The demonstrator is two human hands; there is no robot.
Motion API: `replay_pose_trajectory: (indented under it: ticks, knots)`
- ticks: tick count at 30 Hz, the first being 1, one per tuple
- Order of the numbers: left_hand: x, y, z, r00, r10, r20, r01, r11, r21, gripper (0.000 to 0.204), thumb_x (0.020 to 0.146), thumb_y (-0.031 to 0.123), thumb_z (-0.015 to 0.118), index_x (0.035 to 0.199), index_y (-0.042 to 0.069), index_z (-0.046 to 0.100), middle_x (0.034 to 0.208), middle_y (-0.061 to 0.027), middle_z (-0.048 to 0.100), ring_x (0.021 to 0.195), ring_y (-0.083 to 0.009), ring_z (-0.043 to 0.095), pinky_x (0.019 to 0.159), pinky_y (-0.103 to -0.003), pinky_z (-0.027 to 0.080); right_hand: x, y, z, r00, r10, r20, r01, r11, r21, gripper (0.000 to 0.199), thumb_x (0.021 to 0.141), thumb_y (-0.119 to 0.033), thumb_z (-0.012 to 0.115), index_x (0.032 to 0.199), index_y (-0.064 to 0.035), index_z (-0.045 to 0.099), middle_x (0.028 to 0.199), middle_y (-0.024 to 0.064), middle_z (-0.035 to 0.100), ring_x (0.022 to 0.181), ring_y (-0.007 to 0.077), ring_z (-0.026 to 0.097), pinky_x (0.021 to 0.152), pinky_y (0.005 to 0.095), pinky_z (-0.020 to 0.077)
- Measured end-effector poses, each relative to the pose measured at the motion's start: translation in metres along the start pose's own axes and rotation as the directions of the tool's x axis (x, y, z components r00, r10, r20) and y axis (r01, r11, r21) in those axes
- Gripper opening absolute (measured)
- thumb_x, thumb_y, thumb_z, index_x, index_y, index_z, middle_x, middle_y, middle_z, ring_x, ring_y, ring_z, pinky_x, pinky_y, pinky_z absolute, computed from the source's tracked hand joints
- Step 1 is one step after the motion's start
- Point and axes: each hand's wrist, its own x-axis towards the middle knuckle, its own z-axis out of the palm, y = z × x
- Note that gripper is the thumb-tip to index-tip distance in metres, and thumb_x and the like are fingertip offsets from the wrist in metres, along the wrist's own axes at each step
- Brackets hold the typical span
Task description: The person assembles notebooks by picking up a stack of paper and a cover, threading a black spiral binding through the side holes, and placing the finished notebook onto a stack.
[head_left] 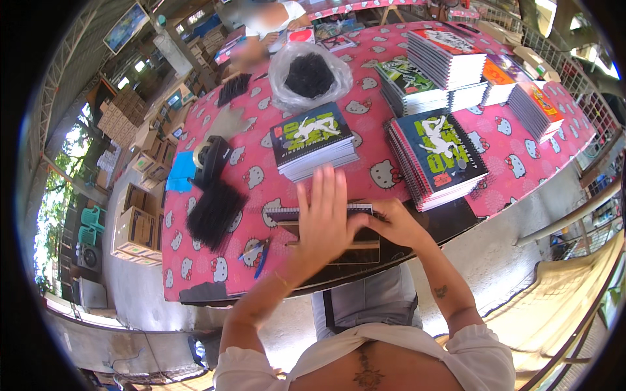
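Observation:
At the table's near edge, a spiral notebook (pixel 280 214) lies under my hands, its bound edge showing as a strip. My left hand (pixel 321 218) rests across it with fingers stretched out, hiding its middle. My right hand (pixel 396 225) has its fingers curled at the notebook's right end. Just beyond is a short stack of dark notebooks with green lettering (pixel 313 135). A taller stack of similar notebooks (pixel 437 153) stands right of it. Left of my hands lies a pile of thin black strands (pixel 216 215), with pens (pixel 262 257) nearer me.
A tape dispenser (pixel 213 159) stands at the left beside a blue pad (pixel 181 172). Farther off is a plastic bag (pixel 280 88) of black pieces. More notebook stacks (pixel 447 62) fill the far right. Another person (pixel 277 19) sits across the table. Cardboard boxes (pixel 138 228) line the left floor.

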Motion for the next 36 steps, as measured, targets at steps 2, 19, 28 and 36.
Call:
replay_pose_trajectory:
  ticks: [2, 19, 28, 36]
  knots:
    - [0.01, -0.002, -0.006, 0.999, 0.0, 0.043, -0.005, 0.994, 0.11, 0.085, 0.104, 0.062, 0.036, 0.153, -0.007, 0.037, 0.159, -0.0291, 0.038, 0.154, -0.044, 0.027, 0.121, -0.065, 0.016, 0.002, 0.003, -0.009, 0.994, 0.077, 0.079, -0.06, 0.979, -0.194, 0.033, 0.093, -0.011, 0.072, 0.123, 0.0, 0.065, 0.087, 0.0222, 0.068, 0.069, 0.0345, 0.06, 0.067, 0.0381, 0.0502]
    - [0.01, -0.009, -0.026, 0.981, -0.003, -0.195, -0.073, 0.922, -0.38, 0.014, 0.093, 0.022, 0.073, 0.099, 0.009, 0.072, 0.088, -0.0047, 0.073, 0.087, -0.0235, 0.07, 0.11, -0.05, 0.036, 0.04, -0.058, -0.054, 0.963, 0.13, 0.238, -0.079, 0.974, -0.213, 0.016, 0.091, -0.009, 0.072, 0.104, -0.0031, 0.078, 0.084, 0.0147, 0.074, 0.08, 0.0223, 0.075, 0.072, 0.0308, 0.0557]
    - [0.01, -0.007, -0.047, 1.0, 0.013, -0.014, -0.017, 0.927, -0.375, 0.015, 0.087, 0.01, 0.074, 0.1, 0.003, 0.069, 0.085, -0.0145, 0.07, 0.084, -0.0368, 0.067, 0.08, -0.047, 0.052, 0.024, -0.042, -0.005, 0.974, -0.166, -0.153, 0.111, 0.943, -0.314, 0.017, 0.077, -0.002, 0.075, 0.083, -0.0019, 0.059, 0.077, 0.0092, 0.062, 0.066, 0.025, 0.065, 0.059, 0.0352, 0.0501]
    - [0.106, 0.004, -0.089, 0.787, 0.156, -0.597, -0.394, 0.871, -0.292, 0.025, 0.082, 0.0, 0.071, 0.107, 0.002, 0.072, 0.105, -0.0143, 0.073, 0.091, -0.0319, 0.07, 0.079, -0.046, 0.056, -0.032, -0.081, -0.167, 0.847, -0.228, -0.479, -0.289, 0.56, -0.776, 0.076, 0.083, -0.027, 0.084, 0.146, -0.0004, 0.052, 0.141, 0.0249, 0.059, 0.129, 0.0366, 0.06, 0.109, 0.0458, 0.0448]
